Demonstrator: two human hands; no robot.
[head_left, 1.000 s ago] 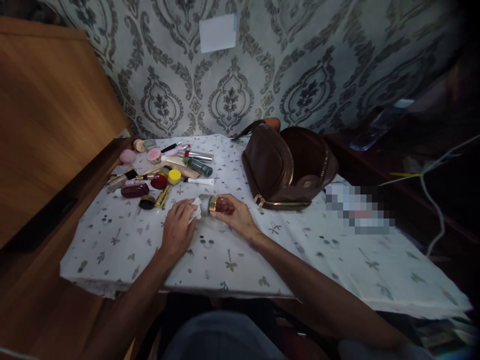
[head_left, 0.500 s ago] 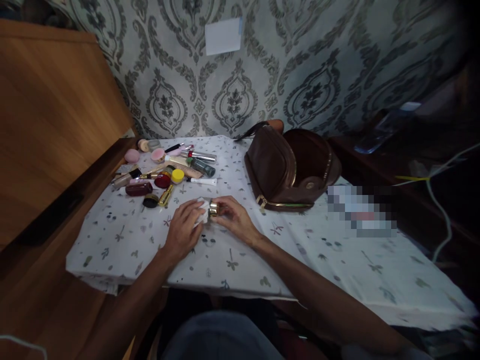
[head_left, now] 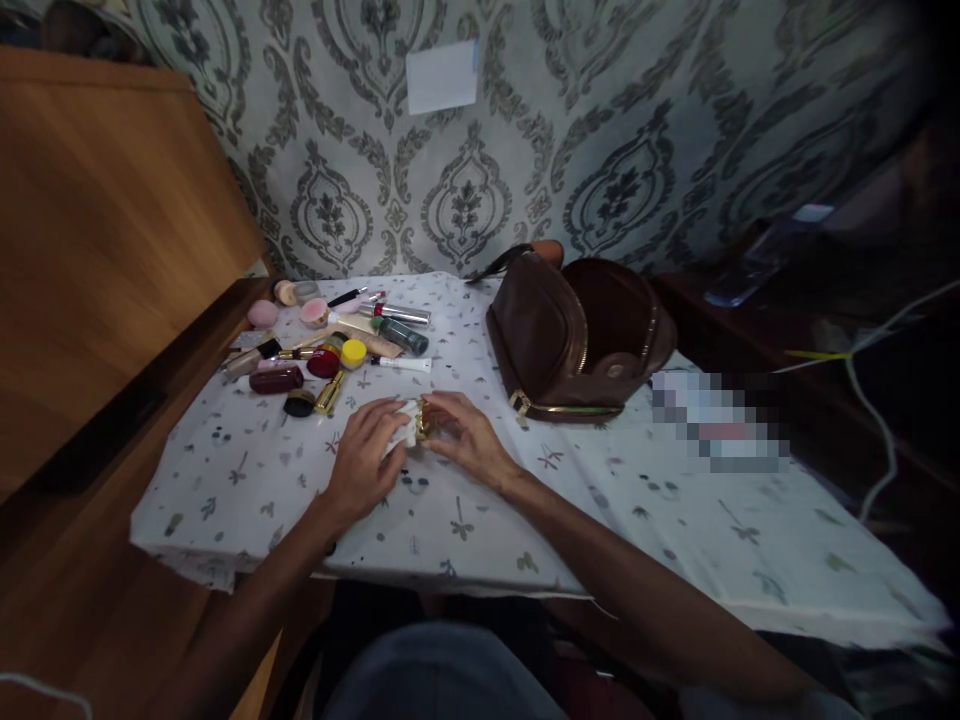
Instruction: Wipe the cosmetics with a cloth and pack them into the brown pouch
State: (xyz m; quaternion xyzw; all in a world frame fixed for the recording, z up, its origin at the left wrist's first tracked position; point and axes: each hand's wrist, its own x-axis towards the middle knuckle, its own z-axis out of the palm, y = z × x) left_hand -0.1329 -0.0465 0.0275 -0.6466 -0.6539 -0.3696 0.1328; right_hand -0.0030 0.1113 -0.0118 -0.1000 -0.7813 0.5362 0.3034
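The left hand (head_left: 369,452) grips a white tissue (head_left: 406,424) against a gold-lidded jar (head_left: 423,422), pinched by the right hand (head_left: 469,440) above the desk (head_left: 495,540); cosmetics (head_left: 324,362) lie at ten o'clock, an open brown bag (head_left: 547,330) at two.

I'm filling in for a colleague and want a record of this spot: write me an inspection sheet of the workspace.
Surface: white printed cloth, lightly creased; no spill seen.
Things in hand: white tissue against a small gold-coloured item, partly hidden by fingers.
Clutter: closely grouped cosmetics at left, including a maroon bottle, yellow lid and pink sponge; brown bag at right, unzipped.
Hands: left hand holds the tissue; right hand holds the gold-coloured item.
Cables: pale cable hangs beyond the cloth's right side; another at lower left.
Surroundings: patterned wall with a white card; wooden panel at left; right side dim, with a pixelated patch.
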